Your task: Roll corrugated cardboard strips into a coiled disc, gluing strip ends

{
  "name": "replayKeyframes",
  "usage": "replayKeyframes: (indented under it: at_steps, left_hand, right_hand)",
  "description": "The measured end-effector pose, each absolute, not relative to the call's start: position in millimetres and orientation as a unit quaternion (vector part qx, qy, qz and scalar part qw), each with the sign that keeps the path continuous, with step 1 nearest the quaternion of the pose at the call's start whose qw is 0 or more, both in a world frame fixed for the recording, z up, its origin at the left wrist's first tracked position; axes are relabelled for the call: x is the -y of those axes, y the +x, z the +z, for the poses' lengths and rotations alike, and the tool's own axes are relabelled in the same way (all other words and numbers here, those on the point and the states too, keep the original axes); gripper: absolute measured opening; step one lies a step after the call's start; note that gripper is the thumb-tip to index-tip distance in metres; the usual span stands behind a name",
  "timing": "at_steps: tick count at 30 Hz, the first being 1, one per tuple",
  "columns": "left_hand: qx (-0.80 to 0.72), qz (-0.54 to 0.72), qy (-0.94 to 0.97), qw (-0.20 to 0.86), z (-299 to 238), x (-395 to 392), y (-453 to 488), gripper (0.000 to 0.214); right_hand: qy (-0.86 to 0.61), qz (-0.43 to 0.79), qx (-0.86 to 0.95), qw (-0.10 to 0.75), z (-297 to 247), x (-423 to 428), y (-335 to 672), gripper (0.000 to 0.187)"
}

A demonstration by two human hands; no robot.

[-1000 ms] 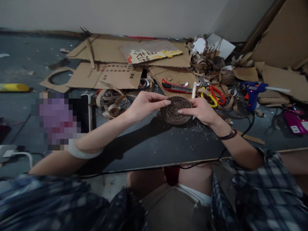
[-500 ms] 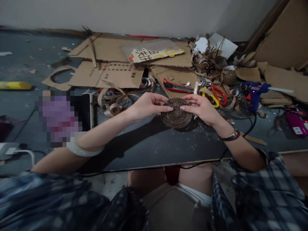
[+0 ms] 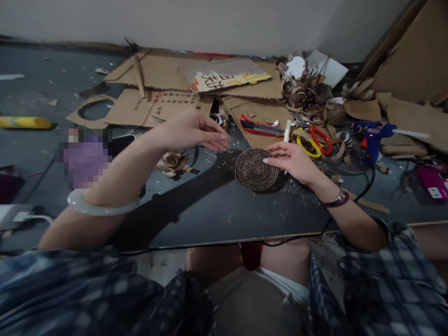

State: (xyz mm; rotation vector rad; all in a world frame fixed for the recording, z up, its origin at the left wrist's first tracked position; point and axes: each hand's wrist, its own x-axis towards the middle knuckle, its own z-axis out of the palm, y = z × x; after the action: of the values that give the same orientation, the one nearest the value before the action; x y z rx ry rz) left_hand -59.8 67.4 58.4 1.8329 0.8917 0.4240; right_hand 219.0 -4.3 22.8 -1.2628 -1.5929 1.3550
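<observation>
You have a red-and-black utility knife (image 3: 262, 128), yellow-and-red scissors (image 3: 312, 152) and a blue hot glue gun (image 3: 371, 140) lying among flattened cardboard sheets (image 3: 175, 105) and curled corrugated strips (image 3: 289, 86) on your desk (image 3: 224, 219).

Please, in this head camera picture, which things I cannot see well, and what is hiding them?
All in the head view:
The pixelated purple object: blurred by pixelation, its kind cannot be told.
The coiled cardboard disc: its underside is hidden by the disc itself.
The magenta box: cut off by the right edge.
</observation>
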Motion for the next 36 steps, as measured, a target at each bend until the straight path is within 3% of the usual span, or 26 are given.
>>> replayKeyframes:
  at_steps: [8, 15, 21, 26, 29, 36]
  left_hand:
    - [-0.264, 0.089, 0.779, 0.561, 70.2, -73.2, -71.0, 0.045]
    - [-0.127, -0.135, 0.803, 0.566, 100.6, -61.9, -77.2, 0.045]
    - [-0.175, -0.061, 0.823, 0.538, 91.6, -76.2, -82.4, 0.029]
    - [-0.312, 0.032, 0.771, 0.554, 76.8, -82.6, -84.0, 0.038]
    - [-0.367, 0.049, 0.739, 0.563, 75.5, -74.8, -76.5, 0.031]
    - [-0.358, 0.07, 0.743, 0.561, 73.9, -64.0, -60.3, 0.018]
  right_hand:
    - [-0.504, 0.513, 0.578, 0.387, 24.1, 2.7, 217.3, 0.035]
    - [-0.518, 0.513, 0.523, 0.441, 21.6, -5.4, 225.3, 0.036]
    - [-0.502, 0.525, 0.506, 0.465, 22.2, -5.5, 226.1, 0.036]
    - [-0.517, 0.511, 0.511, 0.46, 22.7, -5.3, 224.6, 0.037]
    - [-0.509, 0.507, 0.514, 0.469, 22.0, -5.7, 224.5, 0.036]
    - [-0.507, 0.499, 0.523, 0.47, 21.9, -5.4, 223.7, 0.034]
